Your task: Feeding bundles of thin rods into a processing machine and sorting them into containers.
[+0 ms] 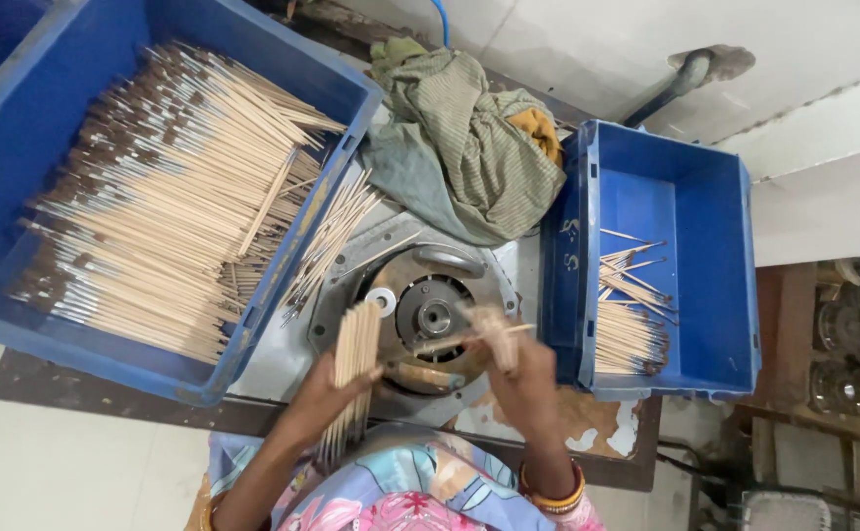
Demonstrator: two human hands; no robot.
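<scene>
A bundle of thin wooden sticks (354, 359) is gripped upright in the left hand (327, 388), just left of the round metal machine head (434, 317). A single stick (474, 336) is pinched in the blurred right hand (514, 369), laid across that head's lower right edge.

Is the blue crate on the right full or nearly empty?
Nearly empty: the right blue crate holds one small pile of sticks; bare floor elsewhere.

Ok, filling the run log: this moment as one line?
left hand: holds stick bundle | right hand: one stick at round machine | blue crates both sides
</scene>
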